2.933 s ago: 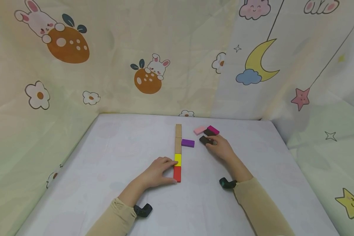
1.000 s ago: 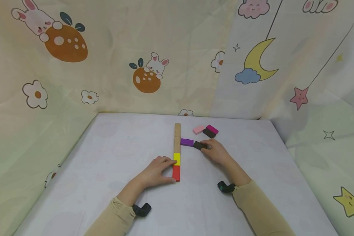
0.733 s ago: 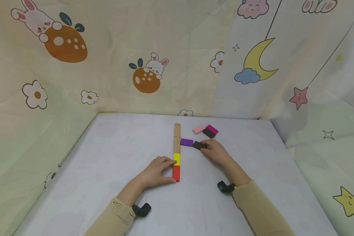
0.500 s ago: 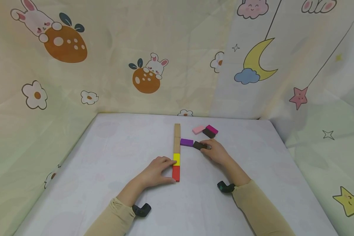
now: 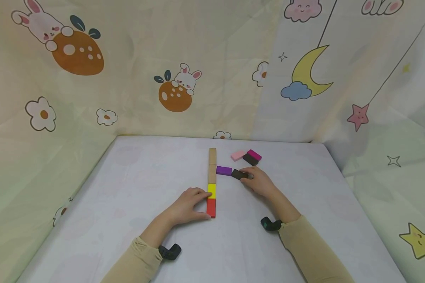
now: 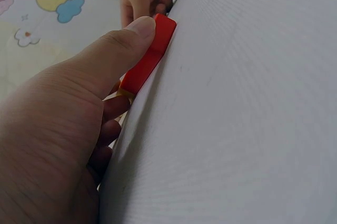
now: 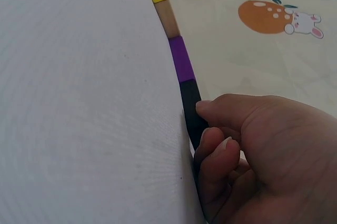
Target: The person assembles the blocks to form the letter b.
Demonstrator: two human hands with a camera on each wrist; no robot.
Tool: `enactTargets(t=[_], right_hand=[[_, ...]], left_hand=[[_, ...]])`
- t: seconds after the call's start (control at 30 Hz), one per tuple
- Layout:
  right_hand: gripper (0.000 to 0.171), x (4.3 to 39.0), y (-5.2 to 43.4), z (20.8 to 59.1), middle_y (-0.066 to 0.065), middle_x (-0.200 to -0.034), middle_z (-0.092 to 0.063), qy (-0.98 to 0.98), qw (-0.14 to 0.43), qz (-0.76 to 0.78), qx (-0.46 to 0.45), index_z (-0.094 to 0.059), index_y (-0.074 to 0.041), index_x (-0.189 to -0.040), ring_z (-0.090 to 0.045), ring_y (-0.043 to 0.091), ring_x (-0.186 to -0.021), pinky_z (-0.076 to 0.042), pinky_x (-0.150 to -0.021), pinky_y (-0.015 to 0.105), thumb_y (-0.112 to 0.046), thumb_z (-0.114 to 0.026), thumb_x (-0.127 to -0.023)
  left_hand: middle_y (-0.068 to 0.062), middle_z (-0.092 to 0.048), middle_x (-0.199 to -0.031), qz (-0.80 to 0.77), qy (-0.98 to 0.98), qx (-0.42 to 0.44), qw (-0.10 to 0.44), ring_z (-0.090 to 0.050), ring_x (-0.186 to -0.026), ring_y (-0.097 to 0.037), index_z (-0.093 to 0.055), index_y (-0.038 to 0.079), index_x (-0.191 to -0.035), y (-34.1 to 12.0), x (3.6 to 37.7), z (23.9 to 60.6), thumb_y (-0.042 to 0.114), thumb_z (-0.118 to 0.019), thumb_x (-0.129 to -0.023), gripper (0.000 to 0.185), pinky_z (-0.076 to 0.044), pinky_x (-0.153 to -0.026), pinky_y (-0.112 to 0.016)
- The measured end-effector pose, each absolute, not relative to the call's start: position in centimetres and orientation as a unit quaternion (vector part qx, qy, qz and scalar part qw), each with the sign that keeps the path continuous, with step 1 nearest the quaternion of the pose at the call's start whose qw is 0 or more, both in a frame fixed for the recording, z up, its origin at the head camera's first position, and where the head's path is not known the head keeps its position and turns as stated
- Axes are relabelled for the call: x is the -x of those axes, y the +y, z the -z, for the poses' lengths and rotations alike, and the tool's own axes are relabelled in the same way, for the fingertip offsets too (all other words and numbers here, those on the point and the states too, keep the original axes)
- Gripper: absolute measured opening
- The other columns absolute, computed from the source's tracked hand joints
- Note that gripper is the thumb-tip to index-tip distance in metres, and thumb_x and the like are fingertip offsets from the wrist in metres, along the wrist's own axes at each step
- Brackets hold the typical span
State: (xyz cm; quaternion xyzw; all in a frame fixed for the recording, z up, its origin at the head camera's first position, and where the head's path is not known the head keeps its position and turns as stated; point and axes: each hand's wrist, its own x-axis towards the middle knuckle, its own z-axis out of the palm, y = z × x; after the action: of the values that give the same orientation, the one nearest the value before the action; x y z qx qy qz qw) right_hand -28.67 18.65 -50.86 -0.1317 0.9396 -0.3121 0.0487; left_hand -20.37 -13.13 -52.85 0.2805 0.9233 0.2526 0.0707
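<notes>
A straight line of wooden blocks stands mid-table: two tan blocks [image 5: 212,165], a yellow block [image 5: 212,189] and a red block [image 5: 211,208] nearest. My left hand [image 5: 187,206] lies to its left, forefinger touching the yellow block and thumb on the near end of the red block [image 6: 145,66]. A purple block [image 5: 224,170] sticks out rightward from the nearer tan block. My right hand [image 5: 260,181] pinches a black block [image 5: 239,175] whose left end meets the purple block's right end, at a slight angle. Part of that black block is hidden by the fingers.
Beyond the right hand lie a light pink block [image 5: 238,156], another black block [image 5: 250,159] and a magenta block [image 5: 254,154], close together. The white-covered table [image 5: 156,165] ends at a printed cloth backdrop [image 5: 134,78]. Each wrist carries a dark camera [image 5: 170,252].
Over roughly the first two seconds, my right hand moved the black block leftward until it met the purple one. Since then both hands have stayed nearly still; the view shifted slightly.
</notes>
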Motion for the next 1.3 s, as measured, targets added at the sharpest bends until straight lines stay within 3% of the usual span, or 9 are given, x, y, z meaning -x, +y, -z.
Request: enactTargets(t=[0.1,0.2,0.37,0.6,0.83,1.07,1.3], right_hand=[[0.044,28.6,18.7,50.8,0.013,-0.127,-0.059,0.939,0.051,0.314,0.132,-0.061,-0.014,-0.134,-0.061,0.014,-0.072,-0.047,-0.081,0.034,-0.031,-0.066,-0.094],[0.044,28.6,18.7,50.7,0.013,-0.127,-0.059,0.939,0.049,0.315,0.132,-0.062,-0.014,-0.133,-0.059,0.011,-0.072,-0.046,-0.080,0.032,-0.031,-0.067,-0.094],[0.041,28.7,18.8,50.9,0.014,-0.126,-0.059,0.932,0.046,0.337,0.128,-0.062,-0.013,-0.133,-0.060,0.015,-0.060,-0.049,-0.069,0.032,-0.031,-0.063,-0.096],[0.031,29.3,19.9,51.3,0.011,-0.120,-0.064,0.936,-0.033,0.338,0.090,-0.067,-0.014,-0.125,-0.059,0.022,-0.091,-0.050,-0.082,0.038,-0.027,-0.055,-0.099],[0.032,30.0,21.7,51.5,0.015,-0.121,-0.062,0.943,-0.066,0.317,0.081,-0.066,-0.009,-0.124,-0.060,0.028,-0.093,-0.050,-0.084,0.044,-0.025,-0.054,-0.100],[0.038,30.4,22.9,51.8,0.016,-0.141,-0.051,0.939,-0.050,0.332,0.072,-0.060,-0.010,-0.134,-0.061,0.034,-0.109,-0.050,-0.094,0.051,-0.025,-0.051,-0.101],[0.045,30.6,22.9,51.6,0.007,-0.158,-0.037,0.943,-0.011,0.318,0.100,-0.050,-0.014,-0.145,-0.054,0.036,-0.125,-0.040,-0.107,0.056,-0.025,-0.050,-0.101]], left_hand=[[0.006,-0.053,-0.133,-0.253,0.923,-0.282,0.068,-0.044,-0.126,-0.015,-0.050,0.031,-0.144,-13.2,20.4,52.9,0.060,-0.072,-0.080,0.074,-0.044,-0.108,-0.040],[0.007,-0.053,-0.133,-0.253,0.923,-0.283,0.068,-0.044,-0.126,-0.014,-0.050,0.031,-0.144,-13.2,20.4,52.9,0.061,-0.072,-0.080,0.074,-0.043,-0.108,-0.040],[0.007,-0.053,-0.133,-0.257,0.923,-0.278,0.074,-0.043,-0.127,-0.014,-0.050,0.032,-0.144,-13.2,20.4,52.9,0.062,-0.072,-0.080,0.074,-0.043,-0.108,-0.040],[0.006,-0.052,-0.135,-0.259,0.923,-0.274,0.080,-0.043,-0.128,-0.015,-0.049,0.033,-0.145,-13.2,20.3,52.9,0.062,-0.071,-0.080,0.075,-0.044,-0.108,-0.041],[0.007,-0.052,-0.134,-0.261,0.922,-0.276,0.077,-0.043,-0.128,-0.015,-0.049,0.033,-0.144,-13.2,20.3,52.9,0.060,-0.072,-0.080,0.073,-0.043,-0.109,-0.041],[0.007,-0.052,-0.134,-0.258,0.922,-0.278,0.076,-0.043,-0.128,-0.014,-0.049,0.032,-0.145,-13.2,20.3,52.9,0.060,-0.072,-0.081,0.073,-0.042,-0.109,-0.040],[0.006,-0.052,-0.135,-0.256,0.923,-0.277,0.078,-0.043,-0.129,-0.016,-0.049,0.031,-0.145,-13.2,20.3,52.7,0.061,-0.072,-0.080,0.075,-0.042,-0.110,-0.041]])
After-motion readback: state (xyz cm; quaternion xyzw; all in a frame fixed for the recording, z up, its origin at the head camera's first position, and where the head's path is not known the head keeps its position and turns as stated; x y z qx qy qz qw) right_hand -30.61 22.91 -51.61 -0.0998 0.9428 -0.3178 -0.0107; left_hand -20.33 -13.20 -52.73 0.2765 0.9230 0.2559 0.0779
